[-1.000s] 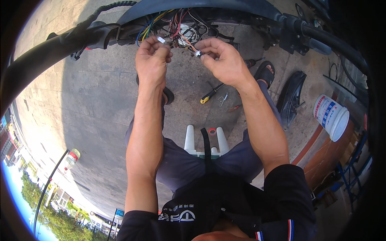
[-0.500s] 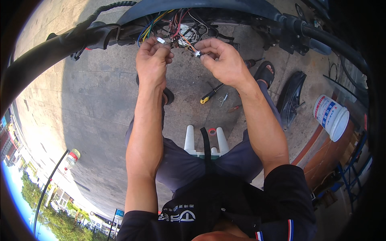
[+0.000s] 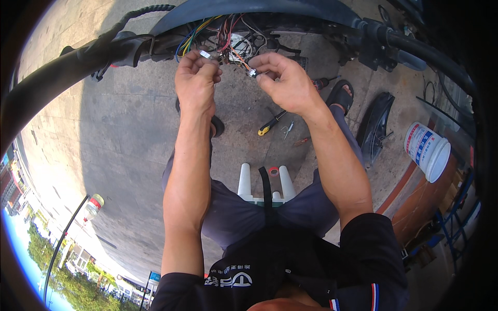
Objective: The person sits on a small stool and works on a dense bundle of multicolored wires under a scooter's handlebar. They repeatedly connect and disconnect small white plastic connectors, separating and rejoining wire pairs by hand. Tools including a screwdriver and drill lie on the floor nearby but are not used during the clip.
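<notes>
Between the thumb and fingers of my left hand (image 3: pixel 198 78) is a small white plug connector (image 3: pixel 205 54). My right hand (image 3: pixel 282 80) pinches another wire connector (image 3: pixel 252 72), white and dark, with orange and other thin wires running up from it. The two connectors are apart. Above both hands, a bundle of coloured wires (image 3: pixel 224 33) hangs from the opened front of a two-wheeled vehicle (image 3: pixel 259 9). A white wrapped part (image 3: pixel 240 47) sits among the wires. My fingers hide some of the wire ends.
On the ground lie a yellow-black screwdriver (image 3: pixel 268 125), small metal pieces (image 3: pixel 288 129) and a red tape roll (image 3: pixel 274 171). A power drill (image 3: pixel 322 83) is beside my right foot. At right are a curved black panel (image 3: pixel 376 124) and a white bucket (image 3: pixel 428 150). Handlebars (image 3: pixel 62 75) curve across the top.
My right hand has shifted slightly down and left with its connector. The left hand and its white connector have moved only a little, leftward.
</notes>
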`<action>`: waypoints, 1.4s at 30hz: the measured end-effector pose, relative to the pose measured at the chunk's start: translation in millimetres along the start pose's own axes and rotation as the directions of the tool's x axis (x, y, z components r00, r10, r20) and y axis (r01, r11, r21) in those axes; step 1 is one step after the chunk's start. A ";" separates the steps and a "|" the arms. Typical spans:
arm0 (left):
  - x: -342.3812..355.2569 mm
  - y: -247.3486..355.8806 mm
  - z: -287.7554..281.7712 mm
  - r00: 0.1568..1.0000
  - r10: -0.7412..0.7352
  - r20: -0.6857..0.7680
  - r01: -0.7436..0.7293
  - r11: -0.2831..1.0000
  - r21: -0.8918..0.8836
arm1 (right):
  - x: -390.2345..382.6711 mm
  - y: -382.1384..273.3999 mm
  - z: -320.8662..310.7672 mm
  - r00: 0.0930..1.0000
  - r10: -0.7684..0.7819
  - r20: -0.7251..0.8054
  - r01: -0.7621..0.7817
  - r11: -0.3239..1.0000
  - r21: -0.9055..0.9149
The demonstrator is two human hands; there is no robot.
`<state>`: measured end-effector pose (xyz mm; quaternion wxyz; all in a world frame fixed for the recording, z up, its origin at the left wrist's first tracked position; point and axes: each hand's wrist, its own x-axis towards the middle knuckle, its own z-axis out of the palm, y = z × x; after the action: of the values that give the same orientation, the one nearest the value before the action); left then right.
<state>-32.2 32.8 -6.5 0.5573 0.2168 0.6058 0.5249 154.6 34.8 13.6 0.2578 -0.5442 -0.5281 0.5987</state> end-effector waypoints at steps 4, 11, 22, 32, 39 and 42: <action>0.1 0.4 1.4 1.000 -0.010 -0.004 0.011 1.000 0.019 | 0.3 0.3 -1.6 1.000 -0.011 -0.002 0.011 1.000 -0.011; 0.2 0.4 1.3 1.000 0.001 -0.005 -0.001 1.000 0.025 | 0.7 3.6 -1.5 1.000 -0.007 0.012 0.007 1.000 -0.010; 0.9 0.4 0.5 0.998 0.019 -0.052 -0.024 0.996 -0.090 | -4.0 4.5 6.5 0.999 -0.017 0.027 0.018 1.000 -0.018; 0.9 2.1 0.4 1.000 -0.001 -0.017 -0.002 0.989 -0.149 | -6.2 0.7 5.8 1.000 -0.005 0.016 0.006 0.998 -0.057; 2.3 0.4 2.5 0.999 0.020 -0.026 -0.024 0.986 -0.164 | -6.1 -1.7 2.3 1.000 0.007 0.003 -0.006 0.999 -0.044; 2.7 0.6 1.0 1.000 0.020 -0.021 -0.023 0.987 -0.157 | -5.7 -1.4 0.7 1.000 -0.006 -0.012 0.005 1.000 -0.028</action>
<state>-32.3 35.7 -7.1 0.5611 0.1734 0.5656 0.5790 155.2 29.9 16.9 0.2550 -0.5500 -0.5365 0.5871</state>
